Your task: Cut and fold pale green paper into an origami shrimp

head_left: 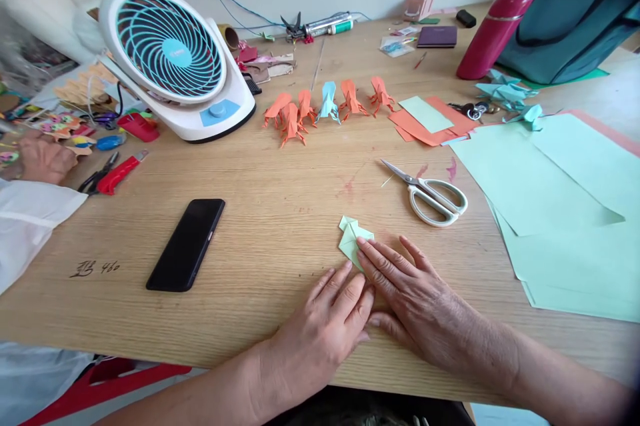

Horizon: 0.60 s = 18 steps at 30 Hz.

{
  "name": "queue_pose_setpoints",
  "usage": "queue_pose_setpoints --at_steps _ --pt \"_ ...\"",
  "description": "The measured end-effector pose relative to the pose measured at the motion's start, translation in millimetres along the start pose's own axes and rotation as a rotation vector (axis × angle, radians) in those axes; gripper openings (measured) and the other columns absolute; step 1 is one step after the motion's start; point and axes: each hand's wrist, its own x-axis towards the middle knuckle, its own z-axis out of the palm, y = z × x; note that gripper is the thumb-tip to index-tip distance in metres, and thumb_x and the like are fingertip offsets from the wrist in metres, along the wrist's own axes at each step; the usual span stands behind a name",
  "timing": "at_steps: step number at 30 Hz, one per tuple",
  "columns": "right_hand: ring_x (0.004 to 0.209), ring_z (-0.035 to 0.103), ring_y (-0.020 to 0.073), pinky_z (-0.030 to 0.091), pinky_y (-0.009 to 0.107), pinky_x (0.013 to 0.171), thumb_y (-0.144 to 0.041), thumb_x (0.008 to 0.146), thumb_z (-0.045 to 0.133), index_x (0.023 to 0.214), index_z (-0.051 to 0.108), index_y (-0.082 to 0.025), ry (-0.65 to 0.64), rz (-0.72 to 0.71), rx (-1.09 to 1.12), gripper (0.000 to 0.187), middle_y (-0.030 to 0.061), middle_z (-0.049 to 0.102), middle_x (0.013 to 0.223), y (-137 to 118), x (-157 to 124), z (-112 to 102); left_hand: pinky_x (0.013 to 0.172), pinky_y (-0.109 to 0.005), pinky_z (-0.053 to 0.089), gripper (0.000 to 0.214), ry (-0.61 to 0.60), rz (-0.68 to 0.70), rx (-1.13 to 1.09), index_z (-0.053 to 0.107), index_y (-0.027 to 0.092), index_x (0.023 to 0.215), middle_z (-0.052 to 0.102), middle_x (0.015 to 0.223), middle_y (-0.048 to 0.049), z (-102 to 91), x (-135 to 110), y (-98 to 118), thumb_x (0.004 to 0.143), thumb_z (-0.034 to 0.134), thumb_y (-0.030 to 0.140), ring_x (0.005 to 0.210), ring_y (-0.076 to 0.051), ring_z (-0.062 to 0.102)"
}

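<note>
A small folded piece of light green paper [350, 238] lies on the table in front of me, with creases and a narrow flap at its far end. My right hand [417, 293] rests on its right side, fingers stretched out and pressing it against the wood. Close beside it, my left hand [325, 326] lies palm down with fingers slightly bent, fingertips at the paper's near edge. Part of the paper is hidden under the fingers. White-handled scissors [434, 198] lie beyond my right hand, and a black phone [186, 245] is left of my left hand.
Several orange folded-paper figures [353, 98] and a blue one [327, 103] stand farther back. Green sheets [550, 179] cover the right side. A fan [175, 53] and pink bottle [495, 33] stand behind. Another person's hand [47, 156] is at far left, near red-handled cutter [120, 175].
</note>
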Motion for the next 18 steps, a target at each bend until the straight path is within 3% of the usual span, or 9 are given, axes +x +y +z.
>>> queue_pose_setpoints --at_steps 5,8,10,12,16,18 --pt "0.143 0.039 0.0308 0.026 0.058 0.119 -0.046 0.102 0.041 0.151 0.037 -0.007 0.053 0.095 0.007 0.063 0.0167 0.036 0.158 7.2 7.1 0.3 0.112 -0.048 0.047 0.038 -0.032 0.029 -0.13 0.058 0.011 0.13 0.065 0.129 -0.0124 -13.6 3.4 -15.0 0.097 0.056 0.028 0.129 -0.029 0.056" --pt "0.145 0.037 0.0316 0.028 0.058 0.118 -0.044 0.101 0.043 0.156 0.024 -0.007 0.057 0.095 0.015 0.069 0.0178 0.033 0.159 10.1 9.1 0.9 0.111 -0.046 0.046 0.033 0.053 0.0 -0.133 0.059 0.013 0.13 0.067 0.127 -0.0109 -24.2 9.2 -48.9 0.098 0.052 0.021 0.126 -0.025 0.058" --pt "0.146 0.035 0.0313 0.027 0.058 0.118 -0.043 0.1 0.044 0.159 0.013 -0.008 0.056 0.084 0.015 0.075 0.0186 0.03 0.16 10.6 8.6 1.7 0.104 -0.043 0.049 0.03 0.137 -0.131 -0.122 0.062 0.017 0.126 0.069 0.123 -0.0089 -28.9 13.0 -90.6 0.098 0.051 0.019 0.12 -0.023 0.061" --pt "0.147 0.034 0.0312 0.027 0.059 0.118 -0.043 0.1 0.044 0.159 0.008 -0.008 0.053 0.081 0.005 0.078 0.0189 0.029 0.16 10.3 7.8 2.5 0.094 -0.038 0.052 0.026 0.189 -0.336 -0.109 0.066 0.019 0.118 0.069 0.119 -0.0075 -31.3 15.3 -145.9 0.097 0.051 0.021 0.109 -0.021 0.065" --pt "0.146 0.035 0.0311 0.022 0.059 0.119 -0.044 0.1 0.045 0.158 0.014 -0.007 0.051 0.084 -0.022 0.075 0.0172 0.031 0.16 9.8 7.5 3.0 0.08 -0.027 0.048 0.02 0.306 -0.798 -0.03 0.069 0.016 0.105 0.072 0.101 -0.0011 -31.7 15.9 -265.4 0.092 0.055 0.021 0.083 -0.014 0.062" --pt "0.146 0.035 0.0303 0.018 0.058 0.121 -0.045 0.1 0.044 0.158 0.018 -0.007 0.049 0.08 -0.032 0.074 0.0159 0.032 0.16 10.0 8.2 2.5 0.083 -0.027 0.045 0.025 0.335 -0.85 -0.002 0.064 0.006 0.112 0.069 0.101 -0.0029 -31.2 17.7 -313.2 0.093 0.051 0.016 0.087 -0.014 0.058"
